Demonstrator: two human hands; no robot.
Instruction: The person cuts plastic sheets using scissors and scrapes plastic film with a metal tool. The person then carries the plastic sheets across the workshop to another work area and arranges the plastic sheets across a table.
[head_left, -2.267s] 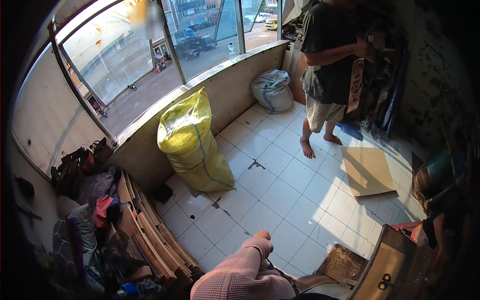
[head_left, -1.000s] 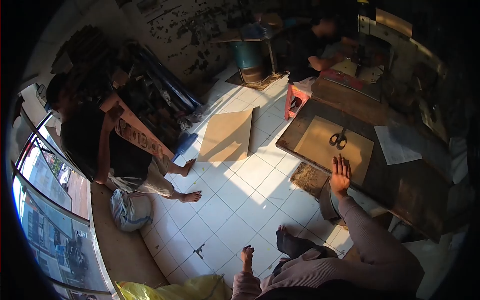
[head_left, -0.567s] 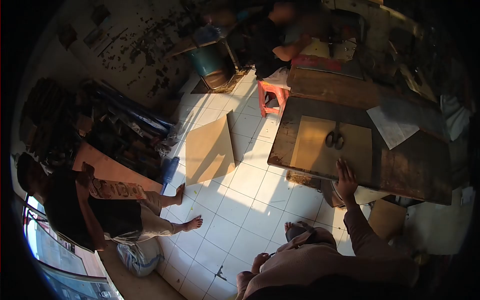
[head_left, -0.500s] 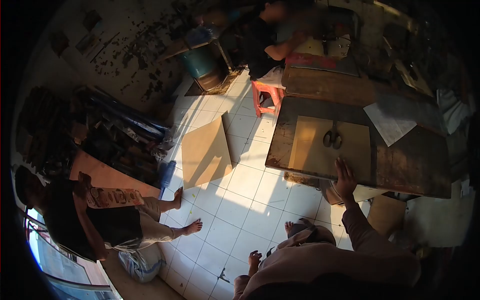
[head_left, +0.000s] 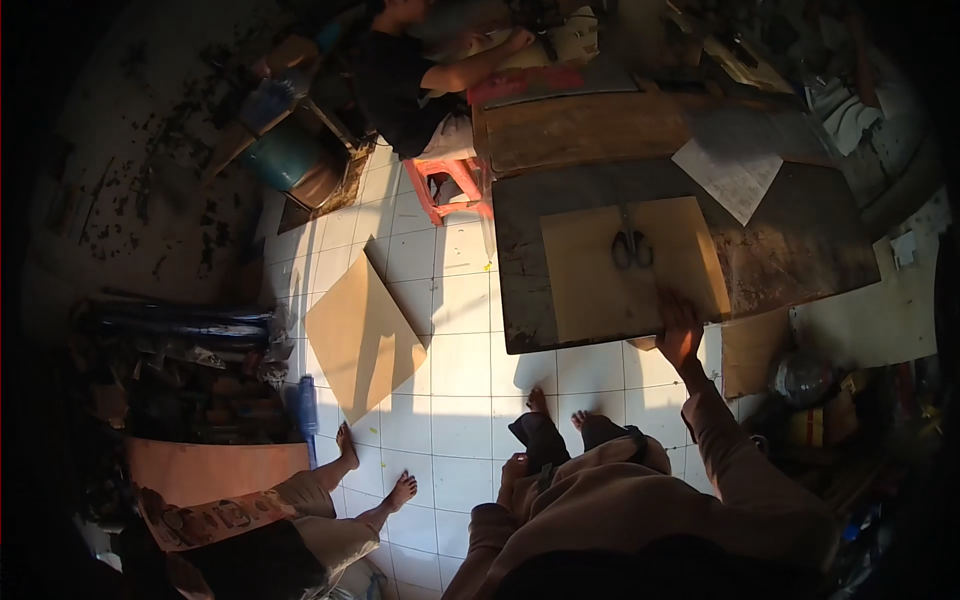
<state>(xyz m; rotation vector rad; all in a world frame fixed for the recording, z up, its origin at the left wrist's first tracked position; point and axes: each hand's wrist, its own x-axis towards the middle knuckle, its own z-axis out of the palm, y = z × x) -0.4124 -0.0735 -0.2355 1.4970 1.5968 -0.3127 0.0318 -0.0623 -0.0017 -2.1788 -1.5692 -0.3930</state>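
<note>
My right hand (head_left: 680, 328) lies with its fingers stretched out over the near edge of a brown sheet (head_left: 580, 290) on the dark table. Nothing shows in its grasp. A pair of scissors (head_left: 632, 250) rests on that sheet, beyond my fingertips, with dark handles toward me. Down by my thigh hangs my left hand (head_left: 513, 468), close to my dark trousers and apart from the table. Its fingers are too small and shaded to make out.
The table (head_left: 800, 255) also bears a pale sheet (head_left: 735, 175). Another brown sheet (head_left: 360, 330) lies on the tiled floor. A person (head_left: 400, 90) sits on a red stool (head_left: 450, 190) at the back; another person (head_left: 310, 525) at lower left has a printed sheet (head_left: 225, 515).
My view has turned and shifted, and I stand closer to the table. My right hand stays at the brown sheet's near edge. The person at left appears lower in view.
</note>
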